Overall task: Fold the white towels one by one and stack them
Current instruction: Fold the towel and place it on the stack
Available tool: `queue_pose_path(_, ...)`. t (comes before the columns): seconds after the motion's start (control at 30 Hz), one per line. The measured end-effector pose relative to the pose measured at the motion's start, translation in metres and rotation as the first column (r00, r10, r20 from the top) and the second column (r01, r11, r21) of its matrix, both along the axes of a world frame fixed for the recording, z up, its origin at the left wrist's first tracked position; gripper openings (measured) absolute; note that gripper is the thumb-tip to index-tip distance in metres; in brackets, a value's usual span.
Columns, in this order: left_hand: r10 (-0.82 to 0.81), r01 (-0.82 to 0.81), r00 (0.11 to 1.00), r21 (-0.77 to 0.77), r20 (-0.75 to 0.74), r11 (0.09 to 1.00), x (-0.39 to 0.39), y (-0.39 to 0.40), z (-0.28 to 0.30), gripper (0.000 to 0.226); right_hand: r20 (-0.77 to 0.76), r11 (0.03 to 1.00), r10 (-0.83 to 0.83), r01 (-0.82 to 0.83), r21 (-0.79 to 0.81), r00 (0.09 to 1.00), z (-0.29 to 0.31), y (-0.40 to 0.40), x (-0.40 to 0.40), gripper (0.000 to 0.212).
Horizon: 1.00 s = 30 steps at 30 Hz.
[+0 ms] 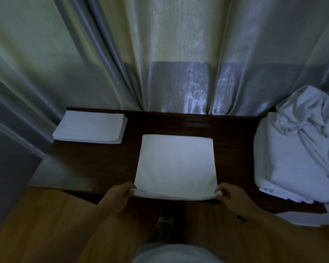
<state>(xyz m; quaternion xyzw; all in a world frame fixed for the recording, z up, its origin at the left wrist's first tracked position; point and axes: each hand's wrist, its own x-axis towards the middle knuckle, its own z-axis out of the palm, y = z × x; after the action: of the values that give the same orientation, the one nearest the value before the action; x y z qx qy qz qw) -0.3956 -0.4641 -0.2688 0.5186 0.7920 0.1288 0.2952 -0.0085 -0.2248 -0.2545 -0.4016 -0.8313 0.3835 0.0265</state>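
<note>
Two hands are seen at the near edge of a dark wooden table (103, 164). A white towel (176, 164), already folded to a rough square, is laid flat at the table's centre, its near edge at the table's front edge. The near left corner of that towel is pinched by the left hand (120, 194), thumb on top and fingers curled under the layers. The near right corner is pinched the same way by the right hand (230, 196), fingers curled round the edge. Both corners are lifted slightly off the table; the rest of the towel is flat.

A stack of folded towels (89, 128) is placed at the far left corner of the table, well apart from the held towel. A pile of unfolded white towels (292, 149) is heaped at the right end of the table, crumpled on top, part overhanging the front edge.

Grey curtains (160, 54) are hung behind the table. A wooden floor (36, 215) and one shoe (164, 221) are visible below.
</note>
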Motion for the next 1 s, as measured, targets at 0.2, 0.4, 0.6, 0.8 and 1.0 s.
queue_pose_path(0.2, -0.054, 0.056, 0.998, -0.072, 0.032, 0.996, -0.019, 0.018, 0.007, 0.026, 0.035, 0.999, -0.020, 0.021, -0.027, 0.999, -0.002, 0.012, -0.004, 0.020)
queue_pose_path(0.4, -0.225, 0.230, 0.973, -0.204, 0.046, 0.952, -0.041, 0.062, 0.010, 0.012, 0.067, 0.989, 0.004, 0.006, -0.144, 0.998, 0.004, 0.030, -0.019, 0.014)
queue_pose_path(0.6, -0.066, 0.095, 0.986, -0.195, 0.153, 0.976, -0.051, 0.101, 0.003, 0.014, 0.068, 0.973, -0.126, 0.136, -0.184, 0.990, 0.005, 0.051, -0.040, 0.005)
queue_pose_path(0.8, 0.137, -0.104, 0.983, -0.243, 0.123, 0.964, -0.060, 0.123, -0.003, 0.015, 0.143, 0.934, -0.279, 0.303, -0.188, 0.949, -0.007, 0.084, -0.061, 0.004)
queue_pose_path(1.0, -0.004, -0.014, 0.971, -0.071, -0.241, 0.997, -0.055, 0.157, 0.004, 0.044, 0.249, 0.961, -0.221, 0.166, 0.221, 0.943, -0.017, 0.097, -0.097, 0.036)
